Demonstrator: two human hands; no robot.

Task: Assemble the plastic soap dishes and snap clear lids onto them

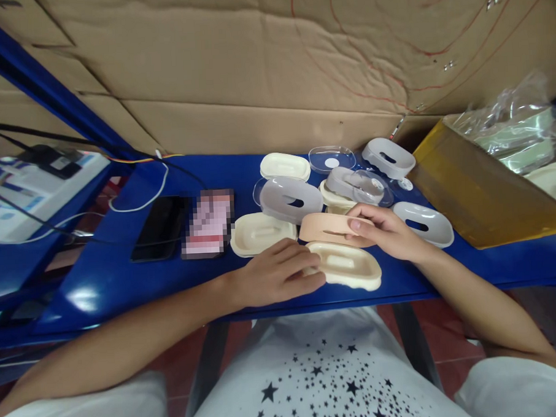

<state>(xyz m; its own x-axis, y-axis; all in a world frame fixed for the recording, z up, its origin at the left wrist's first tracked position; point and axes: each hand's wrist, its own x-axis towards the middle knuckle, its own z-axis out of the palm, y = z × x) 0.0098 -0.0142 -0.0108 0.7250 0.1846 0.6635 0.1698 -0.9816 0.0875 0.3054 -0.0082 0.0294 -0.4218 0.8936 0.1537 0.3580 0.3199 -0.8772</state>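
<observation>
My right hand (383,231) grips the right end of a peach-coloured oval plastic shell (322,226) with a slot in it, tilted up on its side. Just in front of it lies a cream oval dish (349,264) with a raised bar in its middle and a wavy edge. My left hand (281,273) is closed around the left end of this dish, with its fingertips partly hidden. Another cream dish (263,234) lies beyond my left hand. Behind the peach shell is a grey slotted shell (289,199).
More grey shells (389,157), a white slotted shell (423,223) and clear oval covers (332,159) lie around. Two phones (154,229) are at left, near cables and a power strip (56,193). A yellowish box (489,187) with bagged pieces stands at right, before a cardboard wall (235,69).
</observation>
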